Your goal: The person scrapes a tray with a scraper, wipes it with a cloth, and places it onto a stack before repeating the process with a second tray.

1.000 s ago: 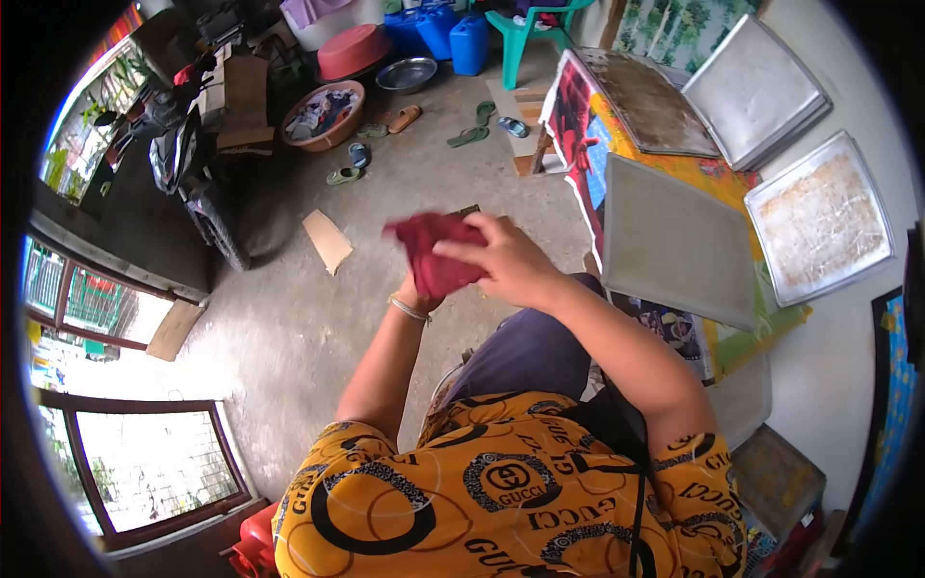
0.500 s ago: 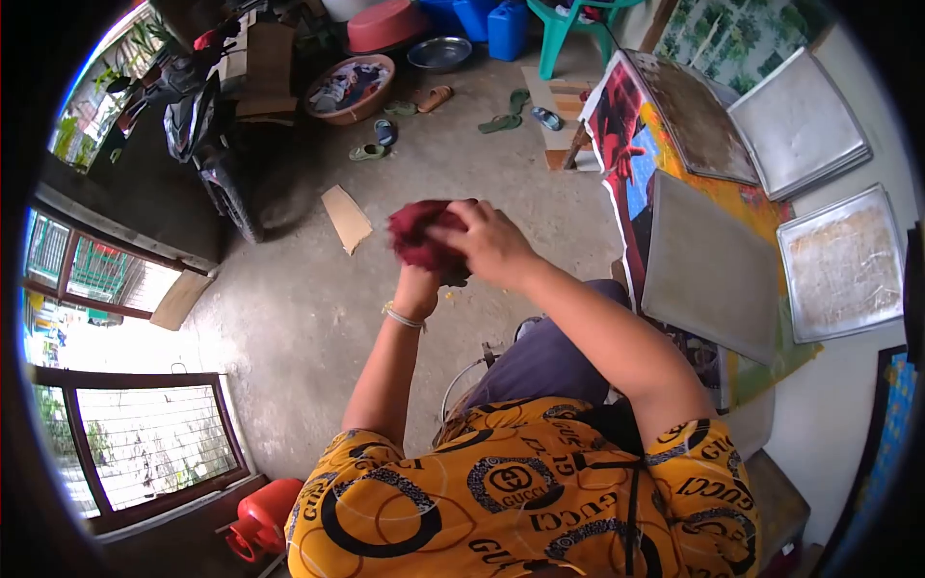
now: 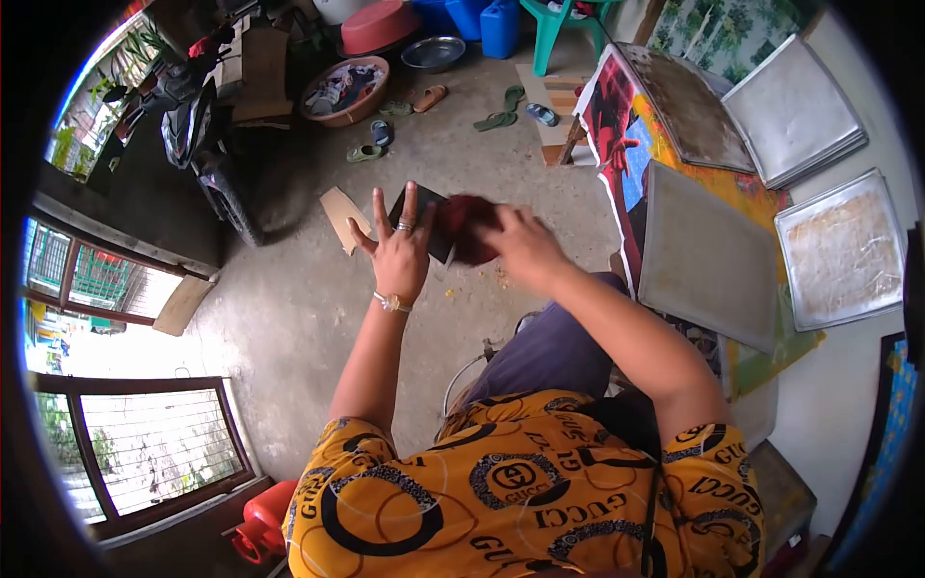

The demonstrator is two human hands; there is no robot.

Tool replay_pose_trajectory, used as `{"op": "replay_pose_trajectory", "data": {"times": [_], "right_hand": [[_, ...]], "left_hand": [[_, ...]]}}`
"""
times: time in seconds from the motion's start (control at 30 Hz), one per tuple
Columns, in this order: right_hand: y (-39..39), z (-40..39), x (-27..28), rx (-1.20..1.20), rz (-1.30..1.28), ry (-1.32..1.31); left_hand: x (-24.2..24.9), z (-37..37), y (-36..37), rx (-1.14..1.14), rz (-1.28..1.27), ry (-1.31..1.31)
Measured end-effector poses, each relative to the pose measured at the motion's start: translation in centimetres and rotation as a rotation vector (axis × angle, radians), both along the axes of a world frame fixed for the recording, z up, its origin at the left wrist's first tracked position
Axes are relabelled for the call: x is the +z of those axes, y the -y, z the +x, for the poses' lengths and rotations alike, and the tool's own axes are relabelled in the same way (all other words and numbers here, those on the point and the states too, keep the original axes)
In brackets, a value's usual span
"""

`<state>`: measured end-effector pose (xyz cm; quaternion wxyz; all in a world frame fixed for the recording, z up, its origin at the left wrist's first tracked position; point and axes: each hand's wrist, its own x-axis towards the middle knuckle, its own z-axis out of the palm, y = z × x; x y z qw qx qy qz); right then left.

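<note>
My left hand steadies a dark, box-shaped tin above the floor. Its ringed fingers are spread along the near side, and the thumb is hidden. With my right hand, slightly blurred, I press a dark red cloth against the tin's right side. Whether the cloth reaches inside the tin is hard to make out.
On the right, a table with a colourful cover carries flat metal trays. Slippers, a cardboard piece and a basin of clothes lie ahead. A motorcycle stands left, a red gas cylinder lower left.
The tin, mostly covered by the cloth before, now shows. My left hand has turned, its fingers now visible and spread. My right hand and the cloth have shifted right.
</note>
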<state>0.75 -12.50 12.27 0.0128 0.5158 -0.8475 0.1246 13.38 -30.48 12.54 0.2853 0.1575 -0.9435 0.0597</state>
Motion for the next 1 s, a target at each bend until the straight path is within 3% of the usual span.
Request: {"op": "replay_pose_trajectory", "data": {"times": [0.03, 0.13, 0.23, 0.33, 0.37, 0.43, 0.5, 0.57, 0.7, 0.73, 0.83, 0.87, 1.0], "right_hand": [[-1.0, -1.1, -1.9, -0.117, 0.111, -0.081], [-4.0, -2.6, 0.2, -0.276, 0.085, -0.02], [-4.4, -1.0, 4.8, -0.19, -0.215, -0.117], [-3.0, 1.7, 7.5, 0.007, -0.421, -0.008], [-3.0, 2.1, 7.1, 0.082, -0.416, -0.055], [-4.1, 2.9, 5.9, 0.197, -0.325, -0.262], [-6.8, 1.6, 4.7, 0.002, -0.016, -0.228], [-10.2, 0.5, 6.0, -0.081, 0.005, -0.137], [-18.9, 1.3, 8.1, -0.295, -0.186, 0.079], [-21.3, 1.8, 8.3, -0.34, -0.236, 0.125], [-29.2, 4.6, 7.9, -0.567, -0.254, 0.084], [-31.8, 5.6, 7.6, -0.653, -0.269, 0.078], [-40.1, 8.2, 5.6, -0.968, -0.282, -0.067]], "left_hand": [[0.0, 0.3, 0.0, 0.013, -0.009, -0.003], [0.4, 0.9, 0.7, 0.031, -0.043, 0.001], [0.2, 1.0, 0.5, -0.054, -0.047, -0.037], [0.1, 0.1, -0.8, -0.079, -0.07, -0.08], [0.9, 0.5, -1.2, -0.046, -0.039, 0.073], [1.8, -0.6, -2.1, -0.086, -0.01, -0.204], [2.5, -1.2, -2.0, 0.07, -0.134, -0.114], [3.5, -1.5, -2.4, 0.083, -0.119, -0.126], [1.4, -2.9, -3.0, -0.122, 0.29, -0.086], [0.4, -4.0, -3.0, -0.507, 0.631, -0.286], [-1.9, -5.6, -6.4, -0.525, 1.536, -0.256], [0.4, -5.4, -9.6, -0.357, 1.731, -0.182], [1.0, -7.5, -16.0, -0.477, 2.308, 0.075]]}}
